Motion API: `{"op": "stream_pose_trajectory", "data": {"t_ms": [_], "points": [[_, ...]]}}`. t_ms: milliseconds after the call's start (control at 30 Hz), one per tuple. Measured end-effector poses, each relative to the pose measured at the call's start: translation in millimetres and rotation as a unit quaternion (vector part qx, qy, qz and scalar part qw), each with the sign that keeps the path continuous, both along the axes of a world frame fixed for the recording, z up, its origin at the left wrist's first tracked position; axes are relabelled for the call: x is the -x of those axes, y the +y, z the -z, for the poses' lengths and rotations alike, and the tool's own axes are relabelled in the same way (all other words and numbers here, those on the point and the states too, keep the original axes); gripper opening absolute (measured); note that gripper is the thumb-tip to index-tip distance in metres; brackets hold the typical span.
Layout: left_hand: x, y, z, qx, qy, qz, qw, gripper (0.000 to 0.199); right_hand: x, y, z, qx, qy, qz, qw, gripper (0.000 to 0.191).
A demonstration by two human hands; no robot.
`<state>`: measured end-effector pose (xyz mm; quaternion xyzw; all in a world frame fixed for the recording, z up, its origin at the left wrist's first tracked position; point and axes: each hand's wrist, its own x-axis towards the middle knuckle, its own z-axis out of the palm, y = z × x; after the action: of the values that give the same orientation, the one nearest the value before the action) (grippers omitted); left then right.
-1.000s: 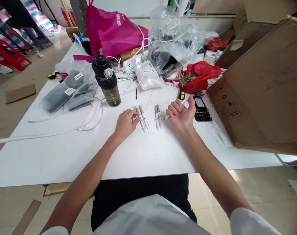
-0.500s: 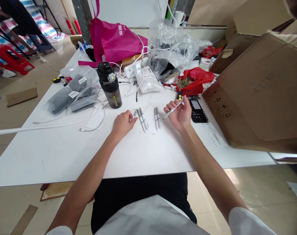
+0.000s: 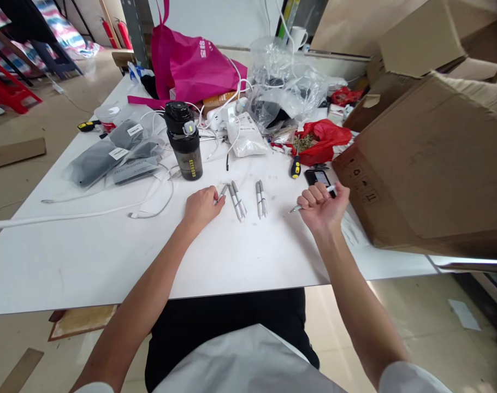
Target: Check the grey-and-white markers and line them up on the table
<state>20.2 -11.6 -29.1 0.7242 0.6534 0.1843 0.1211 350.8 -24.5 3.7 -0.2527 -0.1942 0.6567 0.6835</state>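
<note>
My right hand point(image 3: 323, 206) is turned palm up above the table's right part, its fingers closed round a white-and-grey pen. The pen's tip point(image 3: 294, 209) pokes out to the left of the fingers. My left hand point(image 3: 202, 207) rests on the table, closed on another pen point(image 3: 223, 191) whose grey end shows past the fingertips. Just right of it lie white-and-grey pens point(image 3: 237, 201) side by side. Two more pens point(image 3: 261, 200) lie between my hands, parallel to each other. Behind my right hand is a black phone point(image 3: 314, 176), partly covered by the fingers.
A black bottle point(image 3: 183, 142) stands behind my left hand, near bagged dark items point(image 3: 96, 161) and white cables point(image 3: 109, 209). A screwdriver point(image 3: 296, 167) lies by a red bag point(image 3: 324, 143). A large cardboard box point(image 3: 429, 169) fills the right side. A pink bag point(image 3: 195, 71) sits at the back.
My right hand has moved right and toward me, and its fingers have curled tighter round the pen. The screwdriver shows more fully. My left hand has stayed nearly in place.
</note>
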Motion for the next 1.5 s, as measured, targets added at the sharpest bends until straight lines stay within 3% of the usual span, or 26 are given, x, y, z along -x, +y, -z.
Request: {"op": "stream_pose_trajectory", "data": {"t_ms": [100, 233, 333, 400, 467, 500, 633, 700, 767, 900, 1000, 1500], "points": [[-1, 1, -1.8, 0.014, -0.009, -0.019, 1.000, 0.025, -2, -21, -0.2, -0.016, -0.034, 0.032, 0.999, 0.052], [-1, 2, -5.1, 0.030, -0.080, -0.049, 0.995, 0.026, 2, -37, 10.0, -0.002, -0.163, 0.070, 0.984, 0.049], [-2, 4, -7.0, 0.035, -0.227, -0.065, 0.971, 0.031, 5, -39, 23.0, -0.030, -0.263, 0.081, 0.961, 0.055], [-2, 5, -8.6, 0.042, -0.369, -0.056, 0.927, 0.036, 9, -37, 30.2, -0.056, -0.341, 0.091, 0.934, 0.050], [-4, 4, -11.5, 0.062, -0.497, -0.033, 0.865, 0.043, 13, -36, 35.3, -0.081, -0.454, 0.103, 0.881, 0.042], [-5, 4, -13.4, 0.076, -0.547, -0.017, 0.834, 0.046, 15, -35, 37.4, -0.095, -0.520, 0.107, 0.842, 0.040], [-11, -1, -21.8, 0.123, -0.664, 0.045, 0.736, 0.046, 20, -28, 46.5, -0.173, -0.742, 0.092, 0.641, 0.044], [-14, -3, -24.4, 0.131, -0.690, 0.052, 0.710, 0.044, 21, -24, 51.9, -0.215, -0.798, 0.069, 0.559, 0.049], [-16, -4, -25.4, 0.136, -0.704, 0.050, 0.695, 0.043, 20, -20, 56.0, -0.249, -0.828, 0.045, 0.500, 0.050], [-16, -4, -24.6, 0.145, -0.721, 0.054, 0.676, 0.040, 19, -14, 57.0, -0.286, -0.856, 0.014, 0.430, 0.050], [-17, -4, -23.0, 0.151, -0.725, 0.063, 0.669, 0.038, 17, -10, 54.4, -0.295, -0.861, -0.008, 0.414, 0.047], [-16, -3, -13.4, 0.163, -0.718, 0.039, 0.675, 0.037, 12, 6, 60.0, -0.260, -0.847, -0.034, 0.462, 0.047]]}}
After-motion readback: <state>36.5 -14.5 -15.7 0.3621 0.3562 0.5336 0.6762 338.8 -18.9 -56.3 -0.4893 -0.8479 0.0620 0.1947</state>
